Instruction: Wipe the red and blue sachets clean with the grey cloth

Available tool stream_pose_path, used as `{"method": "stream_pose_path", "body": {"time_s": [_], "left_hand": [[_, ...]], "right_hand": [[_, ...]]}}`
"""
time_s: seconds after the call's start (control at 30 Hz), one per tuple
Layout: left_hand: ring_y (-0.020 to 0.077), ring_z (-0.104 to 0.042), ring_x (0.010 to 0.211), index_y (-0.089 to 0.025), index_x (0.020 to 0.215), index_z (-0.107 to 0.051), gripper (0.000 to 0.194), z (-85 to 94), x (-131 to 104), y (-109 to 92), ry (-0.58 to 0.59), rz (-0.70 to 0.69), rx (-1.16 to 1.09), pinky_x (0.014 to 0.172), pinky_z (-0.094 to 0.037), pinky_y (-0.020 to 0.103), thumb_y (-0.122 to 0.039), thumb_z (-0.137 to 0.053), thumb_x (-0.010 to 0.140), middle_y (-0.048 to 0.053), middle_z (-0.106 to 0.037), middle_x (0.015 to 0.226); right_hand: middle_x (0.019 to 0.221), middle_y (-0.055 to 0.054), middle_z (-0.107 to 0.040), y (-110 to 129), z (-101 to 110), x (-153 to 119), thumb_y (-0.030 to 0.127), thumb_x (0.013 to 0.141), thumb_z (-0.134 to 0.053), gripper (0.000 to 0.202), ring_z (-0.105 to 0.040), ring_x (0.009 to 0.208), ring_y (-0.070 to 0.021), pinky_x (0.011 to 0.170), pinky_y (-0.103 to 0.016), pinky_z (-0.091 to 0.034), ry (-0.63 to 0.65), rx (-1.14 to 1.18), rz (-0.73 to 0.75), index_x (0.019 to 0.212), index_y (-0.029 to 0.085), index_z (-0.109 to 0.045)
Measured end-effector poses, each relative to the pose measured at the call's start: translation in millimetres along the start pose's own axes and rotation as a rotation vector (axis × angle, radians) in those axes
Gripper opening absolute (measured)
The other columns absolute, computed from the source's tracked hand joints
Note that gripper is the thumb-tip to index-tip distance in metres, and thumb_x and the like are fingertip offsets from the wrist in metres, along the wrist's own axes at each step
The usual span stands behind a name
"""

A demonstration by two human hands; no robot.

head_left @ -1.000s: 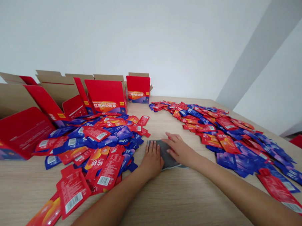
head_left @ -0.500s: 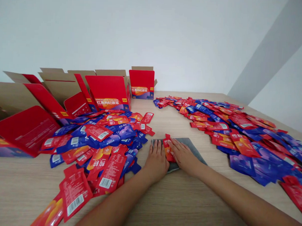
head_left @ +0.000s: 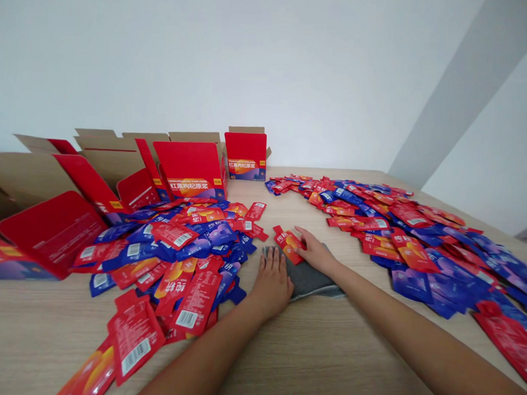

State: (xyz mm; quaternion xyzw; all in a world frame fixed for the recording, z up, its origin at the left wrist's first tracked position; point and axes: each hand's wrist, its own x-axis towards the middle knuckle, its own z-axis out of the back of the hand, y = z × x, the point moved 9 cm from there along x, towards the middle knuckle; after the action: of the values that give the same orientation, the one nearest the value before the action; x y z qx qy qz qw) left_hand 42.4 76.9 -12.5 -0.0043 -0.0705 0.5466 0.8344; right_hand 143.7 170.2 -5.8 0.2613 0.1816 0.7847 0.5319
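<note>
A dark grey cloth [head_left: 310, 279] lies on the table in front of me. My left hand [head_left: 272, 282] rests flat on its left part, fingers stretched forward. At the cloth's far edge, my right hand [head_left: 317, 253] grips the right side of a red and orange pouch [head_left: 288, 243], which is tilted to the left above the cloth. The pouch's capped-looking narrow end points away from me. Close to my left hand lies a heap of red and blue pouches [head_left: 213, 233], some with barcodes facing up.
Open red and brown cartons [head_left: 188, 165] stand along the left and back of the table [head_left: 278, 361]. A single red carton [head_left: 246, 153] stands farther back. A long heap of red and blue pouches [head_left: 409, 250] spreads along the right side. A wall rises behind.
My right hand has lifted the pouch from between my hands on the cloth and shifted it slightly away. My left hand stays flat on the cloth. The view has tilted a little.
</note>
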Motion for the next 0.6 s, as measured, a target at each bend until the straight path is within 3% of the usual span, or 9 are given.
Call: {"method": "stream_pose_path", "body": {"time_s": [0.17,0.33,0.47,0.53,0.57,0.6], "left_hand": [[0.0337,-0.020,0.137,0.001,0.136,-0.037,0.059,-0.6,1.0,1.1,0.004,0.020,-0.030,0.110,-0.019,0.050,-0.033,-0.032,0.087,0.023,-0.028,0.146],[0.0346,-0.020,0.136,0.001,0.136,-0.037,0.060,-4.9,0.5,0.6,-0.018,-0.004,0.000,0.109,-0.020,0.051,-0.035,-0.032,0.088,0.024,-0.028,0.145],[0.0343,-0.021,0.136,0.000,0.136,-0.036,0.060,-7.1,-0.1,3.2,-0.031,0.004,0.000,0.109,-0.021,0.050,-0.036,-0.033,0.088,0.023,-0.027,0.145],[0.0346,-0.020,0.136,0.000,0.137,-0.036,0.060,-7.0,-0.4,3.6,-0.014,0.006,-0.005,0.109,-0.021,0.050,-0.036,-0.032,0.088,0.023,-0.026,0.146],[0.0349,-0.020,0.136,0.000,0.137,-0.035,0.060,-6.7,-0.5,3.1,-0.002,0.004,-0.005,0.109,-0.020,0.050,-0.036,-0.031,0.088,0.024,-0.026,0.146],[0.0350,-0.019,0.137,0.001,0.137,-0.035,0.061,-6.0,-0.5,2.4,0.009,-0.001,-0.005,0.109,-0.020,0.051,-0.035,-0.031,0.089,0.024,-0.026,0.146]], "right_hand": [[0.121,-0.010,-0.054,16.5,5.7,12.5,0.011,0.067,-0.053,0.071,-0.053,0.105,-0.0202,0.094,-0.039,-0.041,-0.118,0.198,-0.042,0.135,0.019,-0.037],[0.100,-0.008,-0.063,45.0,-4.9,49.4,0.014,0.072,-0.053,0.065,-0.061,0.079,-0.0176,0.074,-0.033,-0.051,-0.042,0.381,-0.134,0.134,0.018,-0.038],[0.108,-0.006,-0.063,97.1,-6.3,89.7,0.030,0.088,-0.042,0.055,-0.062,0.091,-0.0151,0.079,-0.031,-0.051,0.033,0.485,0.082,0.140,0.021,-0.028],[0.117,-0.007,-0.060,100.1,3.2,102.2,0.032,0.092,-0.035,0.052,-0.058,0.102,-0.0149,0.086,-0.031,-0.048,0.010,0.215,0.130,0.142,0.021,-0.027],[0.122,-0.006,-0.058,88.7,9.7,105.1,0.031,0.091,-0.035,0.051,-0.055,0.108,-0.0149,0.090,-0.031,-0.046,-0.012,-0.069,0.078,0.141,0.022,-0.029],[0.127,-0.010,-0.054,73.3,17.9,104.6,0.028,0.087,-0.042,0.052,-0.051,0.115,-0.0188,0.095,-0.035,-0.041,-0.027,-0.172,0.028,0.138,0.019,-0.035]]}}
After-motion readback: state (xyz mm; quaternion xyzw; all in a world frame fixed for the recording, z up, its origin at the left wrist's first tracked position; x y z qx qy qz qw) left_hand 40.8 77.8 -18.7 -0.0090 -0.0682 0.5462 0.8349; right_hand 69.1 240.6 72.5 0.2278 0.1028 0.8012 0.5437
